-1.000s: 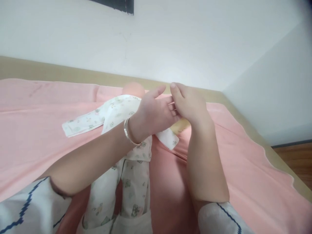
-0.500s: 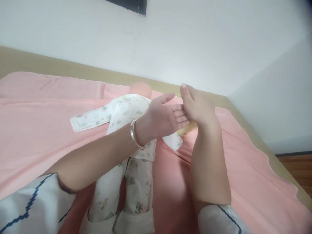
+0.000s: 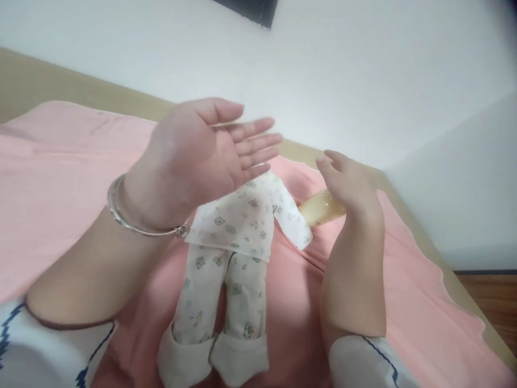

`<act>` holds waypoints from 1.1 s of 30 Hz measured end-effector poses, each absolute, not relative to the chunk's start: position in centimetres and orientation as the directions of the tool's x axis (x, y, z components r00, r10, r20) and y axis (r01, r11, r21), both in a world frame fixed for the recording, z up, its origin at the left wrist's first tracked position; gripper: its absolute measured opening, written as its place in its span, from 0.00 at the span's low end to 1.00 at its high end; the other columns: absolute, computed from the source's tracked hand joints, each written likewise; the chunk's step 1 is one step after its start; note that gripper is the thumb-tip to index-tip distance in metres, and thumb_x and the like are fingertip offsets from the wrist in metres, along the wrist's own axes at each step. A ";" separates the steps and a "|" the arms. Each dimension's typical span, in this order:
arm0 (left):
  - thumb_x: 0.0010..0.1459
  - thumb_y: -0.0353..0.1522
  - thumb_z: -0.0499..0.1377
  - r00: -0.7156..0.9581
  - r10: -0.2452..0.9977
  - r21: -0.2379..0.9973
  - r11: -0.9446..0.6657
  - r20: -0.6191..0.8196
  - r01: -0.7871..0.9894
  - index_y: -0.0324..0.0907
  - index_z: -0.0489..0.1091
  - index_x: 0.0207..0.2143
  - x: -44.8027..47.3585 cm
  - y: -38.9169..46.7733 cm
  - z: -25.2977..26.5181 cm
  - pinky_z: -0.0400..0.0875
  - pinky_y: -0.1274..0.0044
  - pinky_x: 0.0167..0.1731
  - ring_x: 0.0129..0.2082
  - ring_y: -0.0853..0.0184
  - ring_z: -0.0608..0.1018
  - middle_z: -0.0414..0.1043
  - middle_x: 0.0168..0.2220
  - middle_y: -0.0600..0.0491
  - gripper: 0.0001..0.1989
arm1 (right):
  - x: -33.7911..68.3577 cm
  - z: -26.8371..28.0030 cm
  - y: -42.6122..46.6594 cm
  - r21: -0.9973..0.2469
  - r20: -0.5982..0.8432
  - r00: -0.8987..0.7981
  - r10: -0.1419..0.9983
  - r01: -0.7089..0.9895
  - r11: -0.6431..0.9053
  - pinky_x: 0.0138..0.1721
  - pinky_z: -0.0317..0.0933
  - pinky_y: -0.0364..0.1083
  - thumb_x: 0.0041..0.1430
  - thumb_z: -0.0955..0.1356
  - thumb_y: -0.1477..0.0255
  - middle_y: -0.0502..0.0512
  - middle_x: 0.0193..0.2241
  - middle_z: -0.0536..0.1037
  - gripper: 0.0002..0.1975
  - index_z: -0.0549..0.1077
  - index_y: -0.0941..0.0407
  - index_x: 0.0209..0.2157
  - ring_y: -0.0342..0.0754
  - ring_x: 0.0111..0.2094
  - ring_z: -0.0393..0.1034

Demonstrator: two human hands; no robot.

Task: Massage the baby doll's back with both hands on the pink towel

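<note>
My left hand [image 3: 214,148] is raised with its palm turned up and its fingers stretched out, holding nothing. It hides the upper part of a doll in a white patterned top [image 3: 238,223] and matching trousers [image 3: 244,302] with turned-up cuffs. Silver bangles [image 3: 133,226] circle my left wrist. My right hand [image 3: 351,180] is held up at the right, fingers extended and partly overlapping, with nothing visible in it. Just behind that hand lies a yellowish bottle [image 3: 321,209], its right end hidden, close to the doll's sleeve [image 3: 293,218].
A pink blanket [image 3: 294,334] with wavy edges lies beneath the doll on a tan bed surface [image 3: 81,78]. White walls [image 3: 343,75] stand behind and at the right. A dark object [image 3: 252,11] hangs on the wall. Wooden floor [image 3: 490,302] shows at the right.
My hands have come apart. The left moved up and leftward, closer to the camera, and the right shifted slightly right, uncovering more of the bottle. The doll's head is now hidden.
</note>
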State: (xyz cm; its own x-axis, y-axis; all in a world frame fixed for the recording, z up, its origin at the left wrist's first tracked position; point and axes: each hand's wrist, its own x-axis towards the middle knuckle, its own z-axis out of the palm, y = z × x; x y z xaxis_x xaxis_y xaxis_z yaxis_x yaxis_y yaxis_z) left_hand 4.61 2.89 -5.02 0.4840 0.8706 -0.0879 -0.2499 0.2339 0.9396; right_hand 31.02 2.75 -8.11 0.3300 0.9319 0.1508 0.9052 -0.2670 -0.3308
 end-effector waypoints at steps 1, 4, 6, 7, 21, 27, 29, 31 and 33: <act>0.69 0.33 0.30 0.447 0.892 0.932 0.219 -0.071 -0.290 0.39 0.69 0.59 3.9 2.9 -4.5 0.72 0.69 0.55 0.61 0.65 0.73 0.75 0.55 0.51 0.33 | 30.9 -8.0 2.7 -0.329 0.132 0.360 0.923 0.895 -0.302 0.61 0.60 0.65 0.65 0.60 0.54 0.61 0.61 0.72 0.32 0.65 0.52 0.66 0.65 0.59 0.69; 0.70 0.33 0.29 0.287 0.958 0.911 0.133 -0.017 -0.390 0.35 0.65 0.62 2.1 2.6 -3.2 0.67 0.69 0.53 0.62 0.64 0.70 0.76 0.51 0.53 0.32 | 30.4 -7.6 2.8 -0.313 0.094 0.406 0.909 0.879 -0.360 0.61 0.60 0.64 0.65 0.61 0.56 0.60 0.61 0.72 0.31 0.65 0.51 0.66 0.64 0.60 0.68; 0.70 0.33 0.31 0.208 0.977 0.925 0.049 0.033 -0.376 0.37 0.67 0.61 1.1 2.3 -2.7 0.66 0.68 0.55 0.63 0.62 0.68 0.76 0.51 0.55 0.31 | 30.0 -7.6 2.8 -0.301 0.091 0.421 0.903 0.876 -0.378 0.62 0.60 0.63 0.65 0.61 0.57 0.60 0.61 0.72 0.31 0.65 0.52 0.66 0.63 0.61 0.68; 0.70 0.33 0.30 0.193 0.979 0.942 0.007 0.061 -0.336 0.39 0.67 0.61 0.7 2.1 -2.5 0.66 0.67 0.56 0.64 0.60 0.67 0.75 0.53 0.55 0.31 | 29.9 -7.7 2.9 -0.288 0.103 0.425 0.899 0.878 -0.382 0.62 0.60 0.63 0.64 0.62 0.57 0.60 0.61 0.72 0.31 0.65 0.53 0.66 0.64 0.61 0.68; 0.54 0.33 0.12 0.413 0.887 0.582 0.227 0.209 -0.781 0.29 0.54 0.57 -0.2 -1.9 -0.8 0.73 0.71 0.43 0.61 0.51 0.64 0.66 0.59 0.47 0.43 | 29.9 -8.7 3.1 -0.313 0.246 0.530 0.812 0.836 -0.451 0.66 0.54 0.63 0.64 0.64 0.63 0.64 0.57 0.75 0.28 0.70 0.57 0.62 0.65 0.62 0.67; 0.43 0.31 0.05 0.493 0.862 0.598 0.335 0.118 -0.728 0.31 0.56 0.56 1.1 -4.2 -0.2 0.69 0.70 0.38 0.62 0.54 0.62 0.64 0.59 0.53 0.53 | 27.2 -6.3 0.7 -0.661 0.468 0.572 0.674 0.732 -0.163 0.60 0.64 0.49 0.62 0.64 0.71 0.64 0.52 0.79 0.23 0.74 0.64 0.55 0.52 0.55 0.74; 0.53 0.29 0.10 0.509 0.860 0.675 0.350 0.044 -0.649 0.32 0.60 0.58 1.8 -5.1 -0.2 0.69 0.69 0.47 0.63 0.57 0.62 0.67 0.58 0.56 0.48 | 24.8 -5.4 -0.9 -0.653 0.655 0.436 0.617 0.737 0.172 0.60 0.65 0.49 0.60 0.63 0.72 0.62 0.53 0.78 0.22 0.73 0.65 0.54 0.50 0.56 0.73; 0.67 0.34 0.22 0.544 0.838 0.711 0.409 -0.044 -0.572 0.40 0.63 0.60 2.3 -6.0 -0.3 0.68 0.70 0.60 0.67 0.57 0.59 0.69 0.60 0.60 0.36 | 21.8 -5.0 -2.6 -0.611 0.752 0.320 0.577 0.668 0.425 0.64 0.61 0.51 0.58 0.60 0.73 0.58 0.58 0.74 0.24 0.69 0.63 0.56 0.48 0.61 0.68; 0.71 0.36 0.27 0.613 0.785 0.711 0.481 -0.090 -0.512 0.43 0.61 0.63 2.5 -6.7 -0.6 0.59 0.66 0.68 0.70 0.55 0.50 0.66 0.63 0.63 0.31 | 18.8 -5.1 -4.2 -0.624 0.750 0.232 0.619 0.558 0.547 0.69 0.54 0.55 0.61 0.60 0.66 0.57 0.68 0.62 0.30 0.60 0.63 0.63 0.49 0.69 0.57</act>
